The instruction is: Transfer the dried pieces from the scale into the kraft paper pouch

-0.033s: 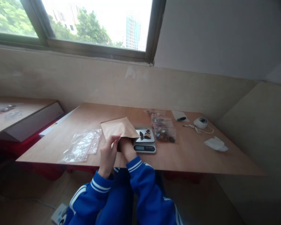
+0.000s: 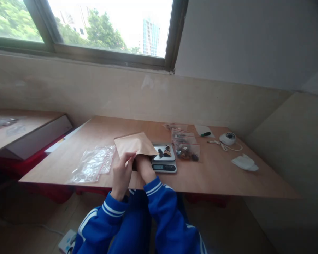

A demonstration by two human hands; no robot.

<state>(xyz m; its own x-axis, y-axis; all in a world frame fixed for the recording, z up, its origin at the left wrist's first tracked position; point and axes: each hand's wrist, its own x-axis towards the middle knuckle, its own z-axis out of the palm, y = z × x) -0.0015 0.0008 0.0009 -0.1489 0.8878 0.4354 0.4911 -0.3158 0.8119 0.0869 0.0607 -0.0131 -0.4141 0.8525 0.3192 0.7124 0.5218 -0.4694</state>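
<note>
A brown paper bag (image 2: pixel 134 143) lies tilted over the table, its mouth facing me. My left hand (image 2: pixel 122 173) pinches the upper edge of that mouth between thumb and fingers. Inside the bag, out of sight, are the fingers of my right hand (image 2: pixel 145 168); only its wrist and back show. Just right of the bag sits a digital kitchen scale (image 2: pixel 164 167), partly covered by it. Several dark, dried-looking pieces (image 2: pixel 164 152) rest on the scale's metal plate; the display reading is too small to make out.
Clear zip bags (image 2: pixel 92 164) lie flat at the left. Filled zip bags (image 2: pixel 186 151) stand in a row right of the scale. Farther right are a green-handled tool (image 2: pixel 205 134) on white paper, a white dome camera (image 2: pixel 227 139) with its cable, and a crumpled white tissue (image 2: pixel 245 162).
</note>
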